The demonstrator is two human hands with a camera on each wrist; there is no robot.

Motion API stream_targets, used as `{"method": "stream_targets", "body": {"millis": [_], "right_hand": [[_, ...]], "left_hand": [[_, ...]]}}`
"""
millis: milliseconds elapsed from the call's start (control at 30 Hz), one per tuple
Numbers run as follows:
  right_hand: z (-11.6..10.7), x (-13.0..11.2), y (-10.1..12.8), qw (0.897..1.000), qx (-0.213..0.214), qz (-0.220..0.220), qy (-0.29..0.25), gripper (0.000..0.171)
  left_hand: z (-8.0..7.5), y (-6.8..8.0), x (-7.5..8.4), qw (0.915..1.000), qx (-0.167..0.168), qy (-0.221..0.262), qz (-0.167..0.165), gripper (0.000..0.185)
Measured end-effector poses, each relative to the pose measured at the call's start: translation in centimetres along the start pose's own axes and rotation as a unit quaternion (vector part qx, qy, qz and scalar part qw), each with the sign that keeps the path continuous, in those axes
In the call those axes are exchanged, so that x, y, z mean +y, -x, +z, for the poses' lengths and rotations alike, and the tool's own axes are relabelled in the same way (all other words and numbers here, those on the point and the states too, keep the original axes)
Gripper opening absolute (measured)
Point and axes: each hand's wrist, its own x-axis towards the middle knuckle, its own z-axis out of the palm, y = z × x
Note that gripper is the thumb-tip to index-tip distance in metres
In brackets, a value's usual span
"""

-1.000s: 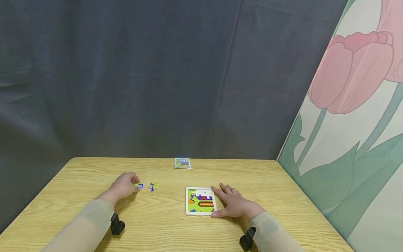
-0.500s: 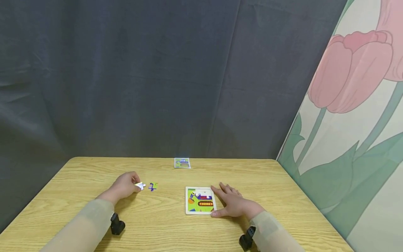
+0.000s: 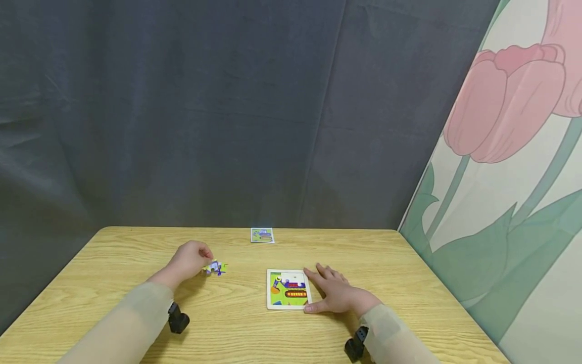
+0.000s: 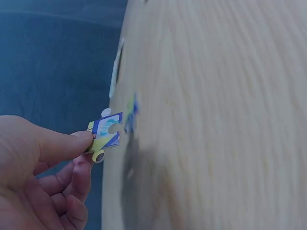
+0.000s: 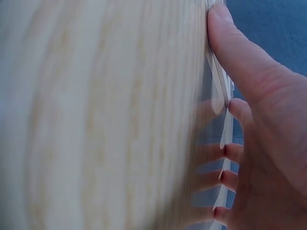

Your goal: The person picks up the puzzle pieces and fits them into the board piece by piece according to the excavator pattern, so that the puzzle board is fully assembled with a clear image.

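Note:
My left hand (image 3: 187, 261) pinches a jigsaw piece (image 4: 106, 130) between thumb and fingers, raised above the table at the left. The piece is yellow-green with blue lines and a light blue patch. Just beyond it, a second jigsaw piece (image 3: 224, 268) in green and blue lies on the wood, partly covered in the head view. A white-framed puzzle tray (image 3: 269, 290) holds an excavator picture with a pale gap near its top. My right hand (image 3: 335, 294) rests spread along the tray's right side, thumb at the lower corner and fingertips on the table.
At the table's back lies a small picture card (image 3: 262, 235) showing an excavator. The wooden table (image 3: 245, 333) meets a dark curtain (image 3: 204, 116) behind, and a tulip-patterned wall panel (image 3: 509, 202) stands along the right.
My left hand has lifted the jigsaw piece, turned it over from its white back to its printed side, and shifted slightly right. My right hand has stayed at the tray.

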Motion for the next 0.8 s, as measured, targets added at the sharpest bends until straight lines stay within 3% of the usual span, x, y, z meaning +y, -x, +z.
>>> {"method": "stream_targets", "body": {"millis": [233,500,800], "right_hand": [[0.0,0.0,-0.1,1.0,-0.002,0.004,0.005,0.098],[-0.2,0.0,-0.1,1.0,-0.007,0.014,0.002,0.099],[-0.3,-0.3,-0.1,1.0,-0.008,0.015,0.007,0.099]], "left_hand": [[1.8,-0.8,3.1,0.9993,-0.007,0.034,0.014,0.008],[5.9,-2.5,6.6,0.9959,-0.023,0.078,0.041,0.011],[9.7,-3.9,9.2,0.9906,-0.074,0.099,0.057,0.011]]}}
